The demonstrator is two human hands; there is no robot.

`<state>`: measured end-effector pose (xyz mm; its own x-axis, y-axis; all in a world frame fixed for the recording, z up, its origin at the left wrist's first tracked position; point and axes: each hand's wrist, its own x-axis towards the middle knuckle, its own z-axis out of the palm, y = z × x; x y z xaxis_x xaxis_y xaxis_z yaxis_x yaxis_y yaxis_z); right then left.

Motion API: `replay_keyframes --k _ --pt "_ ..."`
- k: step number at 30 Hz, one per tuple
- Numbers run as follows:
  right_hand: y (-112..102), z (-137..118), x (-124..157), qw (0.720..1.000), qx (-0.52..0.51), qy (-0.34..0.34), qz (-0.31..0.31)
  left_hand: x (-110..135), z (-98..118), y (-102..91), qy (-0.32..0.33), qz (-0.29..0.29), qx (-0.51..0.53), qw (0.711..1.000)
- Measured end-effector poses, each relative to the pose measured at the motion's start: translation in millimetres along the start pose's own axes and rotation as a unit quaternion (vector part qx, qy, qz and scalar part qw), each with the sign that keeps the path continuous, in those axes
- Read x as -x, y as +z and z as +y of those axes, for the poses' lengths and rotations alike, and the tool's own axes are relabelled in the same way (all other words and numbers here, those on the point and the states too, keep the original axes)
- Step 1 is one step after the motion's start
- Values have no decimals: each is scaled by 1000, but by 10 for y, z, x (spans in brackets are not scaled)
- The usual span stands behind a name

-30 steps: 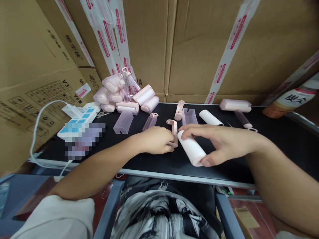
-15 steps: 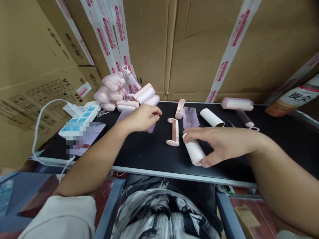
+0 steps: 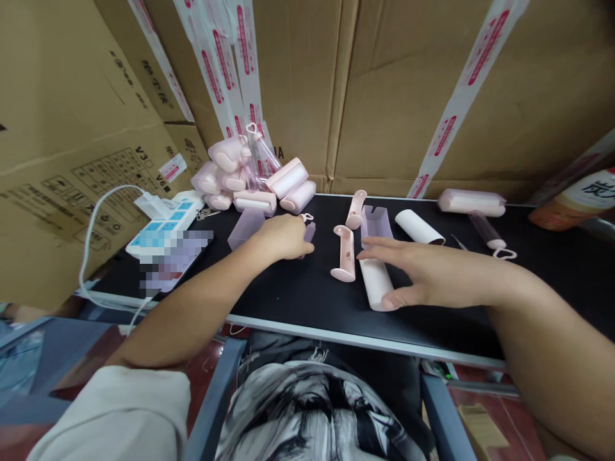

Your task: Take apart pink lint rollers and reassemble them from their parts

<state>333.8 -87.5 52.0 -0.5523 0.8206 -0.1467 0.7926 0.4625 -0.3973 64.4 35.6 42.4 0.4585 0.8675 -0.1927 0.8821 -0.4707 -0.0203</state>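
Fingers (image 3: 391, 255) spread, right hand (image 3: 435, 276) spanned the white roll (image 3: 376, 285) on the tabletop (image 3: 298, 288), light pressure seeming best against rolling; left hand (image 3: 282, 235) covered a heart-looped tube (image 3: 311, 232), pinch impossible to tell!

Soft, diffuse light, wide-angle edge distortion, pixelated patch (image 3: 175, 262) at left, perhaps slight blur.

left carton (image 3: 57, 77): "v3" with hollow square, "v6" with filled square; table print too small to read. back carton (image 3: 298, 77): "ia" by the tape. tape (image 3: 444, 136): red labels, illegible. bottle (image 3: 567, 205) at right: "炭", next character cut off at edge.
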Motion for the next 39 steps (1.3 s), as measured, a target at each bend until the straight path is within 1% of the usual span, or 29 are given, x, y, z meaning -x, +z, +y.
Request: replay_keyframes --k 1,3,5,7,9,11,12,14,15,16,17,19,20,22,24,26,29,32,33,35,37,39 --pt "-6 12 -3 1000 3 -6 29 28 28 -12 -1 -7 0 1000" --pt "-8 41 -20 993 3 -9 115 85 61 -53 -2 0 30 1000" --pt "14 64 -59 979 -19 -2 203 139 84 -92 2 33 108 994" --pt "68 69 -126 963 -80 10 256 187 130 -102 27 81 211 974" --pt "148 55 -220 943 -172 23 284 226 217 -74 80 120 302 942" --pt "233 31 -325 913 -269 26 306 252 335 -17 146 145 353 913" --pt "270 19 -374 894 -313 23 319 257 395 15 179 153 358 904" --pt "315 0 -447 859 -382 17 339 250 495 71 232 157 341 897" --pt "322 -3 -468 845 -406 17 347 237 527 90 245 157 330 898" --pt "318 -2 -478 834 -422 18 355 219 545 104 244 158 322 901" --pt "306 4 -479 824 -434 20 363 198 549 113 230 159 315 907" --pt "269 27 -464 811 -440 20 385 150 532 124 179 157 302 923" --pt "251 42 -455 807 -435 18 399 127 518 130 154 148 293 932" --pt "227 75 -447 809 -409 16 422 85 497 147 125 107 275 947" --pt "231 110 -463 815 -380 21 437 52 502 173 115 57 266 956" --pt "258 145 -500 813 -367 28 450 24 531 202 111 21 254 960" --pt "308 191 -565 799 -364 35 478 -14 592 236 114 1 229 967" --pt "332 209 -603 792 -363 24 490 -43 605 238 93 -12 233 968" --pt "332 205 -605 793 -365 18 488 -46 586 229 85 -26 254 963" --pt "328 184 -593 799 -370 5 474 -40 510 203 82 -66 319 942" --pt "325 153 -562 811 -375 -5 449 -21 394 168 80 -113 392 909" --pt "331 126 -519 827 -373 -20 421 3 270 129 74 -165 464 867"
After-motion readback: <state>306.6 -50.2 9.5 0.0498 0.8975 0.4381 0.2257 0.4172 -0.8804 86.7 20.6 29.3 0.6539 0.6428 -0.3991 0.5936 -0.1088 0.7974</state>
